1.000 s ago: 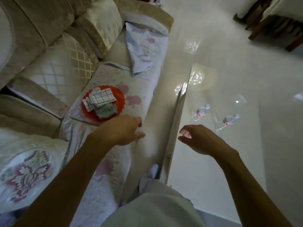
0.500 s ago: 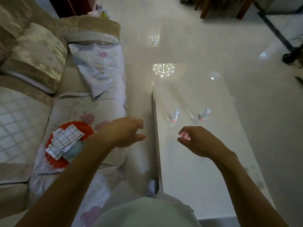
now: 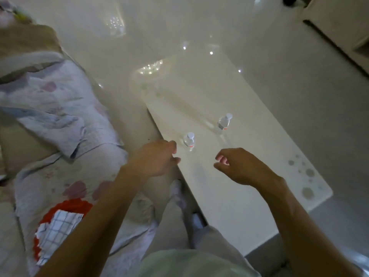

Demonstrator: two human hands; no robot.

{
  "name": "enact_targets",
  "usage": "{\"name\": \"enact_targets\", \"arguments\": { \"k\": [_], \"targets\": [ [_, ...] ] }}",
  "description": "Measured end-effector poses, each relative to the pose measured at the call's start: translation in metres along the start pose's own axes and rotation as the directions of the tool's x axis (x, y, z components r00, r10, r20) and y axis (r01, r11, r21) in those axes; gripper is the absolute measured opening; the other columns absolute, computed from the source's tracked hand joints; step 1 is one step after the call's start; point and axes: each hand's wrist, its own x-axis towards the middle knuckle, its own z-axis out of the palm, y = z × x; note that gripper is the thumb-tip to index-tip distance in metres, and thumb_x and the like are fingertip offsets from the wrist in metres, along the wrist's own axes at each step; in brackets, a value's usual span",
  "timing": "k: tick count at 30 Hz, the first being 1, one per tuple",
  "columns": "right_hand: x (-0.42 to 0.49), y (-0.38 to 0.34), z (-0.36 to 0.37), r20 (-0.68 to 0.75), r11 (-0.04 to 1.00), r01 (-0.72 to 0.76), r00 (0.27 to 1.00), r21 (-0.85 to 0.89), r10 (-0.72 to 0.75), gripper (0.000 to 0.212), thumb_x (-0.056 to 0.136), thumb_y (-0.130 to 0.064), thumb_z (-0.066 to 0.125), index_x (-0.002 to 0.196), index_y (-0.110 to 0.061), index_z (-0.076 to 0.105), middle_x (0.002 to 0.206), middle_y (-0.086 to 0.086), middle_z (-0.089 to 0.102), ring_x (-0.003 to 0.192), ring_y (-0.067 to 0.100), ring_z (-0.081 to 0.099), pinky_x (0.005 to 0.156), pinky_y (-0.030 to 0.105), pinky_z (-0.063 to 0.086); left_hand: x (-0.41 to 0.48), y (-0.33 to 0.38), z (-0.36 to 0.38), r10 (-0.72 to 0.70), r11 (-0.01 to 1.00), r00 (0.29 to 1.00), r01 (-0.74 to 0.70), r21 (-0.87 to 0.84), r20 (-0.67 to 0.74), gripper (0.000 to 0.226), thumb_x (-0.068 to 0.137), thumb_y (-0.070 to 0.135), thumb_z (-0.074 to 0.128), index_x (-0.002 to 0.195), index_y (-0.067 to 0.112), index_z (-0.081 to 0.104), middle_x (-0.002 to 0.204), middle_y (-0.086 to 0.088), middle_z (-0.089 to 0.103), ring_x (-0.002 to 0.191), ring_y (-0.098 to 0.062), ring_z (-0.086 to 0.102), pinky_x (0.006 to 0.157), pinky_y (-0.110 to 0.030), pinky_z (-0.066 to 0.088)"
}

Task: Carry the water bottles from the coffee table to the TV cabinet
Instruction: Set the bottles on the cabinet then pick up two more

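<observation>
While both bottles stand upright on the surface [image 3: 229, 196], the empty, half-curled left grip [image 3: 157, 157] nearly touches the nearer bottle [image 3: 189, 141]; the right grip [image 3: 239, 166], empty too, sits short of the farther bottle [image 3: 224, 122].

Coffee table [image 3: 249, 206]: glossy white top, smooth w/ dull spots. Water bottles [image 3: 189, 141] [image 3: 223, 123]: clear plastic, white caps. Floor [image 3: 299, 96]: shiny tile. Sofa cover [image 3: 60, 120]: soft quilted cloth, matt.

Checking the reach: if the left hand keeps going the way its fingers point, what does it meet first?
Probably the nearer water bottle, just beyond the left hand on the coffee table; depth is uncertain.
</observation>
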Motion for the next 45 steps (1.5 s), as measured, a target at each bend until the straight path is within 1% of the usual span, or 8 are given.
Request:
{"name": "enact_targets", "arguments": {
  "k": [13,18,22,29,35,38,41,45],
  "targets": [
    [0.165,0.041,0.051,0.102,0.950,-0.265,0.963,0.166,0.251,0.033,0.095,-0.037,0.054,0.122,-0.018,0.061,0.120,0.002,0.067,0.104,0.019,0.063,0.094,0.033,0.048,0.193,-0.076,0.076,0.004,0.999,0.991,-0.011,0.050,0.135,0.039,0.088,0.041,0.058,0.111,0.010,0.055,0.106,-0.007,0.066,0.102,-0.026,0.060,0.083,-0.032,0.045],
    [0.222,0.095,0.094,0.064,0.830,-0.416,0.903,0.372,0.425,0.030,0.092,-0.030,0.058,0.120,-0.020,0.063,0.113,-0.001,0.066,0.094,0.015,0.059,0.081,0.027,0.044,0.252,-0.096,0.144,-0.046,0.955,0.989,0.084,-0.285,0.139,0.075,0.075,0.035,0.076,0.133,0.012,0.035,0.115,-0.006,0.059,0.096,-0.022,0.060,0.073,-0.027,0.041],
    [0.262,0.139,0.124,0.043,0.619,-0.476,0.812,0.625,0.582,0.036,0.083,-0.027,0.067,0.118,-0.019,0.062,0.100,0.000,0.070,0.092,0.020,0.066,0.081,0.034,0.053,0.284,-0.102,0.192,0.036,0.896,0.997,-0.002,-0.444,0.066,0.100,0.066,0.034,0.085,0.144,0.018,0.025,0.134,-0.004,0.046,0.119,-0.019,0.051,0.098,-0.031,0.043],
    [0.318,0.181,0.149,-0.113,0.472,-0.345,0.700,0.811,0.705,0.065,0.076,-0.025,0.077,0.133,-0.022,0.045,0.117,-0.006,0.060,0.101,0.020,0.065,0.085,0.037,0.055,0.316,-0.103,0.234,0.106,0.838,0.982,-0.173,-0.517,-0.156,0.099,0.061,0.036,0.086,0.144,0.033,0.031,0.140,0.007,0.044,0.122,-0.012,0.047,0.099,-0.027,0.043],
    [0.352,0.196,0.150,-0.297,0.512,-0.174,0.643,0.841,0.706,0.086,0.067,-0.027,0.085,0.138,-0.026,0.037,0.135,-0.008,0.049,0.110,0.010,0.055,0.085,0.023,0.049,0.315,-0.099,0.243,0.131,0.816,0.970,-0.223,-0.534,-0.206,0.079,0.058,0.039,0.087,0.126,0.027,0.049,0.125,0.018,0.054,0.109,-0.002,0.053,0.095,-0.023,0.047],
    [0.369,0.195,0.150,-0.328,0.464,-0.090,0.591,0.881,0.737,0.076,0.057,-0.031,0.086,0.121,-0.028,0.046,0.128,-0.006,0.053,0.109,0.011,0.057,0.091,0.029,0.051,0.306,-0.098,0.228,0.084,0.775,0.967,-0.216,-0.594,-0.242,0.078,0.057,0.040,0.087,0.123,0.025,0.049,0.111,0.022,0.054,0.096,0.007,0.052,0.086,-0.011,0.046],
    [0.377,0.183,0.149,-0.307,0.392,-0.042,0.549,0.919,0.777,0.070,0.057,-0.028,0.088,0.111,-0.027,0.043,0.104,-0.013,0.056,0.098,0.012,0.058,0.079,0.023,0.047,0.295,-0.095,0.211,0.046,0.750,0.977,-0.173,-0.638,-0.210,0.078,0.057,0.040,0.087,0.123,0.025,0.048,0.103,0.027,0.053,0.092,0.013,0.050,0.081,-0.001,0.041],
    [0.361,0.165,0.152,-0.275,0.360,-0.070,0.514,0.930,0.812,0.066,0.061,-0.024,0.088,0.107,-0.024,0.040,0.098,-0.012,0.053,0.094,0.014,0.055,0.079,0.024,0.042,0.274,-0.092,0.191,0.060,0.760,0.982,-0.160,-0.630,-0.177,0.075,0.058,0.038,0.087,0.120,0.032,0.046,0.105,0.024,0.056,0.095,0.002,0.056,0.084,-0.007,0.043]
  ]
}}
